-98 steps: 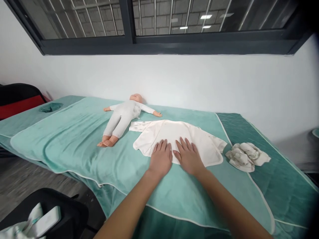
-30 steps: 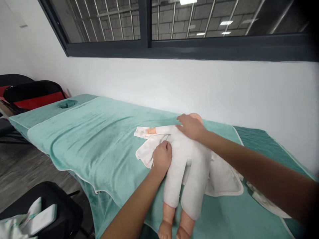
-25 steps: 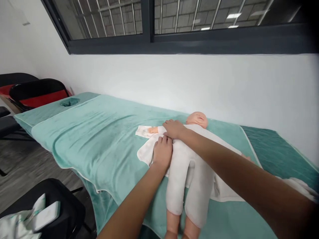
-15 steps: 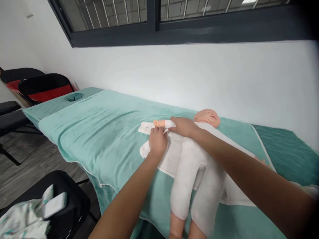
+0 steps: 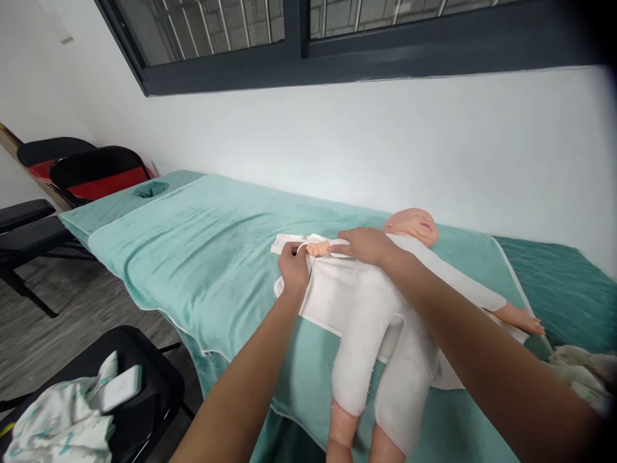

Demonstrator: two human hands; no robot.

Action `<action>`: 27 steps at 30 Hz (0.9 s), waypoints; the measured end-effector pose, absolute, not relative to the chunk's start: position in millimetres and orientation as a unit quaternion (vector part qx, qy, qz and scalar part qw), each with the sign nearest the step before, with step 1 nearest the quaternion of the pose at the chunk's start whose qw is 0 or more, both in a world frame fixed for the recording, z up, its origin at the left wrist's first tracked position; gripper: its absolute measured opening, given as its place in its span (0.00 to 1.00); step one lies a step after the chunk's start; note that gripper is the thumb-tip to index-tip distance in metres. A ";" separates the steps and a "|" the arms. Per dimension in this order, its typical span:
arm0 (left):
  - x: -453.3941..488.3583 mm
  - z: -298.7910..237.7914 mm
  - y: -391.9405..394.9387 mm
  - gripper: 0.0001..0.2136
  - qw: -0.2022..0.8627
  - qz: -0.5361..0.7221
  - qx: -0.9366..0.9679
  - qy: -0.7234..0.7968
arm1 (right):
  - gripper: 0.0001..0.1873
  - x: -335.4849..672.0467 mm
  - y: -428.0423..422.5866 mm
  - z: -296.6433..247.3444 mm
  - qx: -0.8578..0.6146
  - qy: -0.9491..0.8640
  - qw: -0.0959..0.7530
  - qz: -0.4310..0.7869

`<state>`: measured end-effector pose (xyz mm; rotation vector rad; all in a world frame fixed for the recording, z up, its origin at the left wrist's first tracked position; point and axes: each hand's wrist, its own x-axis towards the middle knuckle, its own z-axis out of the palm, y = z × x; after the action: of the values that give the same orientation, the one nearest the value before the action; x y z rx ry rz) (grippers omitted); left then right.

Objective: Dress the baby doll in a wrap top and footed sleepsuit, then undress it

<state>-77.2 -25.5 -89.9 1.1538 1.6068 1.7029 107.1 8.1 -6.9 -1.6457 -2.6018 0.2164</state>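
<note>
A baby doll with a white cloth body lies on its back, its head at the far side near the wall. Under it a white baby garment is spread out. My left hand pinches the garment's edge beside the doll's small hand; a rim of white cloth loops close to those little fingers. With my right hand I grip the doll's forearm near the wrist, fingers partly hidden. The doll's other arm stretches out to the right.
A green towel-covered bed with a face hole runs along the wall under a window. On a black chair at lower left lie a patterned cloth and a white flat object. Crumpled fabric lies at right.
My left hand has shifted slightly left and now holds the cloth edge up by the doll's hand. The doll's hand has moved right and lower, with my right hand at its wrist.
</note>
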 end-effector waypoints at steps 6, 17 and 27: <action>-72.6 -87.3 -33.2 0.03 0.256 0.624 0.446 0.588 | 0.26 100.1 6.8 -12.2 -0.544 -0.839 0.001 0.024; -67.4 -93.2 -38.2 0.12 0.082 0.483 0.658 0.572 | 0.25 81.5 14.6 -23.0 -0.598 -0.801 0.019 -0.015; -69.6 -95.7 -48.0 0.12 0.029 0.351 0.622 0.700 | 0.21 143.9 -53.5 -26.9 -0.648 -0.712 0.268 -0.022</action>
<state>-69.6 -48.0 -95.7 1.9183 2.1578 1.0811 143.9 -53.5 -26.9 -1.7493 -1.9212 -0.0606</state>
